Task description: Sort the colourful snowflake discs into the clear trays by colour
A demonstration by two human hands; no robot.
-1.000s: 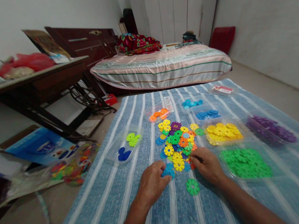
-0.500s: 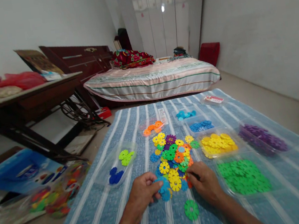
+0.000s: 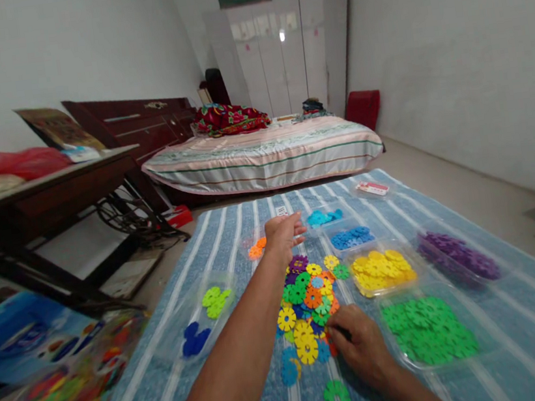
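My left hand [image 3: 285, 230] is stretched far over the cloth, beside the box of light blue snowflake discs [image 3: 323, 217]. Its fingers are apart, and I see no disc in them. My right hand [image 3: 361, 341] rests at the near right edge of a mixed pile of snowflake discs [image 3: 312, 297], thumb and fingers pinched together; whatever is between them is hidden. In front of the pile lie a blue disc [image 3: 288, 370] and a lone green disc [image 3: 337, 400]. My left forearm covers part of the orange discs [image 3: 257, 248] and the pile's left side.
Clear boxes hold blue discs [image 3: 352, 238], yellow discs [image 3: 382, 271], green discs [image 3: 430, 329] and purple discs [image 3: 458, 254] on the right. Lime discs [image 3: 215, 301] and dark blue discs [image 3: 195, 338] share a left box. A red-and-white card box [image 3: 372, 188] lies at the far edge.
My left hand has moved from the pile's near left, where it pinched a light blue disc, forward to the light blue box, and its fingers have opened. My right hand stays by the pile.
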